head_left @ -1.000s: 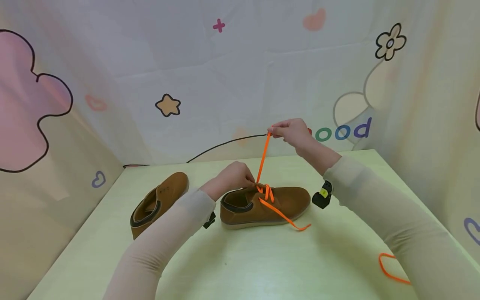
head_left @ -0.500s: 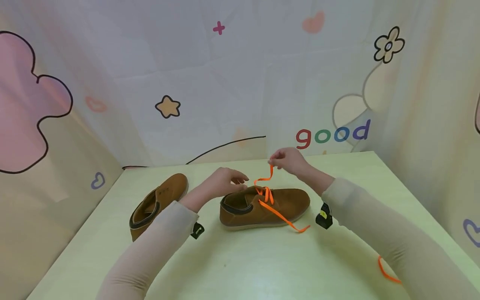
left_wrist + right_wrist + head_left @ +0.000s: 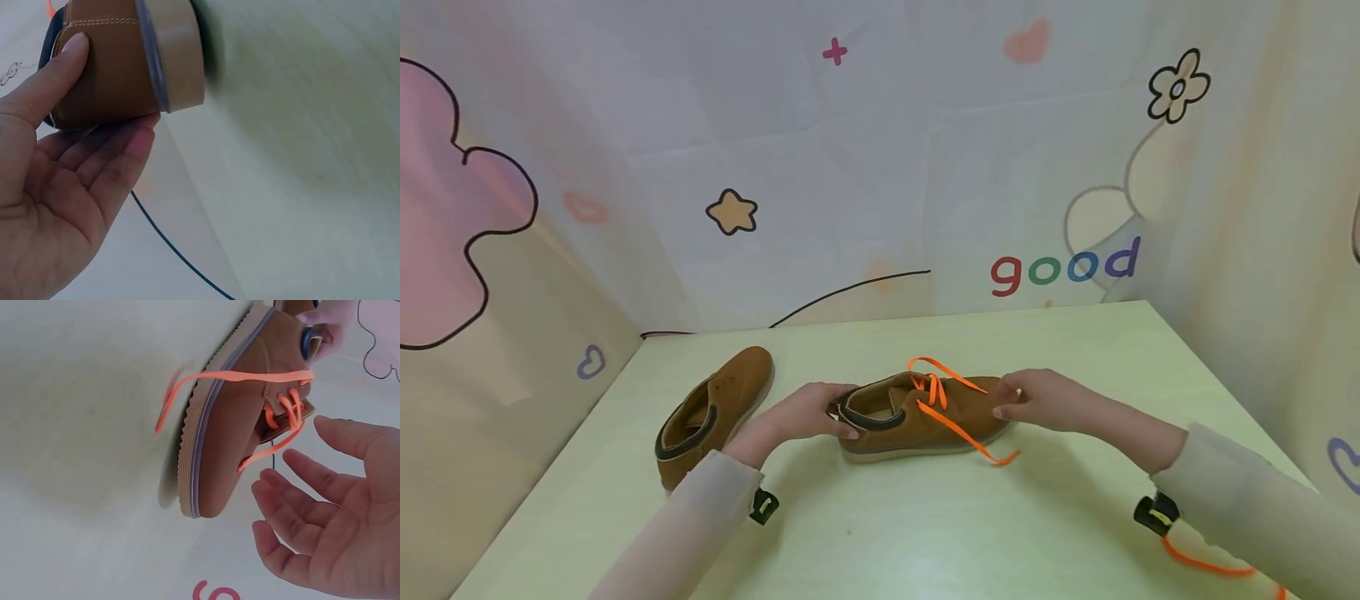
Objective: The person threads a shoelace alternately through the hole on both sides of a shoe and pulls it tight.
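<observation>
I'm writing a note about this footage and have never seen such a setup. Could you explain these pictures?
There is no machine here: a person works with two bare hands. The wide picture comes from a camera worn on the head; the other two come from cameras on the wrists, each looking at its own hand.

On the pale green table stands a brown shoe with a dark collar, a flat orange lace threaded through it, both ends loose. The left hand holds its heel. The right hand is near the toe, holding nothing; the right wrist picture shows it apart from the shoe.

To the left is a matching brown shoe with no visible lace. At lower right, a second orange lace is partly hidden by the pale sleeve.
</observation>
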`<action>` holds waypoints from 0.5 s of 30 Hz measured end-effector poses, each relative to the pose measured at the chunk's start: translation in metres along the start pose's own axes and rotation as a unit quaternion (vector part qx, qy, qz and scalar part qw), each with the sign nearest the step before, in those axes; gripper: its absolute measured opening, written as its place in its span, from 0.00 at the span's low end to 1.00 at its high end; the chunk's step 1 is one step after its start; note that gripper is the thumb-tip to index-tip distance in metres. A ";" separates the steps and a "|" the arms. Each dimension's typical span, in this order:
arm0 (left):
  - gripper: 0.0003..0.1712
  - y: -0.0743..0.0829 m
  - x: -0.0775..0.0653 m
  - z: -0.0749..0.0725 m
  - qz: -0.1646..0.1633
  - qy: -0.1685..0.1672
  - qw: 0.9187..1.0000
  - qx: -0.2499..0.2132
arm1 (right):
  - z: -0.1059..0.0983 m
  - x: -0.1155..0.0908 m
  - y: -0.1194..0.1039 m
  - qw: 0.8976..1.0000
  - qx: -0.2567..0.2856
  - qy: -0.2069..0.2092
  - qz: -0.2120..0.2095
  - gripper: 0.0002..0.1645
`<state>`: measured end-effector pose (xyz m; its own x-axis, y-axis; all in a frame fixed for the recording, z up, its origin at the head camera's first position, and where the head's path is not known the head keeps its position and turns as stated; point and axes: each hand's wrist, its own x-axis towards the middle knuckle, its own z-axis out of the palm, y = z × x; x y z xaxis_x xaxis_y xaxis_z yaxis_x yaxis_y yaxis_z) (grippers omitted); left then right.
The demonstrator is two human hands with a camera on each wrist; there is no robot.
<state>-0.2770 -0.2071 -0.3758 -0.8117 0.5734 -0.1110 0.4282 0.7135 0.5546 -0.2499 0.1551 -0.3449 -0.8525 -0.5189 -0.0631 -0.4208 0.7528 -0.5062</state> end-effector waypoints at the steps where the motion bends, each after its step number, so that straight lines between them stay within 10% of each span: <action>1: 0.33 -0.001 0.000 0.001 -0.001 0.009 1.000 -0.001 | 0.000 -0.008 0.001 1.000 0.001 -0.002 -0.005 0.17; 15: 0.27 0.023 0.013 0.028 -0.027 0.076 0.996 0.030 | 0.016 -0.071 0.020 1.000 0.014 0.016 0.016 0.17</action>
<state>-0.2671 -0.1720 -0.3877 -0.8829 0.4694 -0.0112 0.4017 0.7675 0.4996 -0.1928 0.2001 -0.3645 -0.8750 -0.4813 -0.0523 -0.3846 0.7567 -0.5286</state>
